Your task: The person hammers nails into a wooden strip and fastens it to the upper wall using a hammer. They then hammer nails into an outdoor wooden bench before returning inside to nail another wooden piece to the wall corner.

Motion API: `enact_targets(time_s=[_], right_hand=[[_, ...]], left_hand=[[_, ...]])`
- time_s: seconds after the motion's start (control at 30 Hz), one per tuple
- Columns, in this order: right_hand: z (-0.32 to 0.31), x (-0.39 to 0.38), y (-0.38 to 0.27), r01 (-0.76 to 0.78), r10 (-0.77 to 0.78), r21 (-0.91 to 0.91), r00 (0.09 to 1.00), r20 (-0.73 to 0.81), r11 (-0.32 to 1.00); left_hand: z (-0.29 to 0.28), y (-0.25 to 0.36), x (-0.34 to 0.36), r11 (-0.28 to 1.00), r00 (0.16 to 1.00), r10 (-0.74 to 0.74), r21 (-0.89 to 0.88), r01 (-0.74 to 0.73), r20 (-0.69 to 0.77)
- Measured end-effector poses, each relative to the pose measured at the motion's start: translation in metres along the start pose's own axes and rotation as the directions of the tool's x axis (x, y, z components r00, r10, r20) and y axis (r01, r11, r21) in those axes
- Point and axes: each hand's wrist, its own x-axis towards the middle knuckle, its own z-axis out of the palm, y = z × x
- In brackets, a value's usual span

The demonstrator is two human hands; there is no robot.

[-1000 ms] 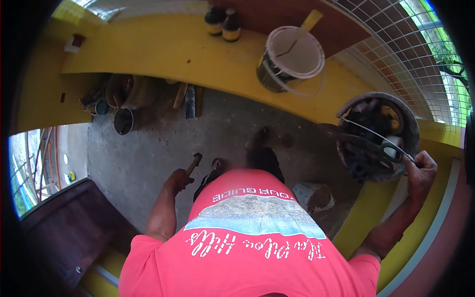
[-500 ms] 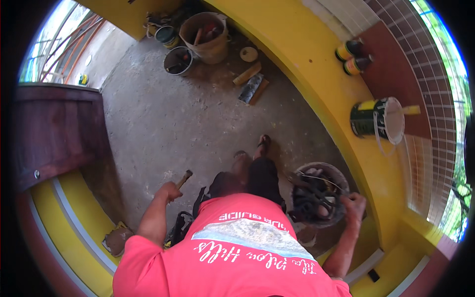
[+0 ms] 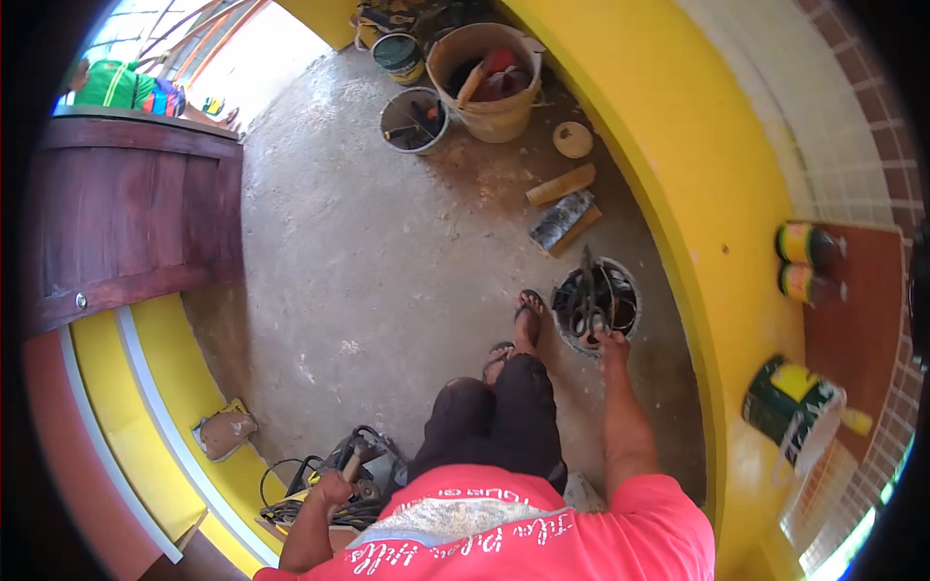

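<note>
My left hand (image 3: pixel 332 488) is closed on a hammer (image 3: pixel 353 465) with a wooden handle, held low by my left side above a power tool (image 3: pixel 383 453) and coiled cord. My right hand (image 3: pixel 612 347), arm stretched forward, is closed on the handle of a tool bucket (image 3: pixel 628 290) full of dark tools, at floor level beside my right foot. Ahead of that bucket lie a wooden block (image 3: pixel 560 184) and a trowel-like board (image 3: pixel 564 220).
Buckets (image 3: pixel 499 121) and a lid (image 3: pixel 573 139) sit ahead. A yellow ledge (image 3: pixel 688 174) on my right bears bottles (image 3: pixel 796 244) and a paint pail (image 3: pixel 770 397). A dark wooden panel (image 3: pixel 136 223) is at left; a person in green (image 3: pixel 107 85) is beyond it.
My right hand has moved the tool bucket forward and down from beside the ledge to the floor. My view has swung round, and a person in green has appeared at upper left.
</note>
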Motion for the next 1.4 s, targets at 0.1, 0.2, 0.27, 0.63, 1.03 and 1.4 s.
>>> enact_targets(time_s=[0.1, 0.2, 0.27, 0.63, 1.03, 1.4], right_hand=[[0.03, 0.061, 0.009, -0.182, 0.173, 0.034, 0.97, 0.17, 0.983], [0.031, 0.122, 0.051, -0.208, 0.207, -0.016, 0.956, 0.207, 0.978], [-0.013, 0.175, 0.076, -0.051, 0.093, -0.16, 0.958, 0.271, 0.986], [0.002, 0.134, 0.115, -0.157, 0.282, -0.554, 0.948, 0.146, 0.817], [0.175, 0.021, -0.094, 0.359, 0.14, -0.888, 0.902, 0.409, 0.286], [0.478, -0.237, -0.176, 0.882, 0.545, -0.471, 0.397, 0.738, -0.004]], left_hand=[[0.005, 0.01, 0.004, 0.993, 0.986, -0.12, 0.005, 0.12, 0.119], [0.004, 0.034, 0.005, 0.972, 0.983, -0.164, -0.155, 0.175, 0.077], [0.006, 0.048, 0.036, 0.976, 0.964, 0.219, -0.048, -0.214, 0.148], [-0.048, 0.117, 0.031, 0.92, 0.982, 0.178, -0.343, -0.189, -0.064], [-0.163, 0.078, 0.019, 0.306, 0.809, 0.539, -0.839, -0.45, -0.237], [-0.369, -0.008, 0.122, 0.826, 0.928, 0.362, -0.432, -0.363, -0.087]])
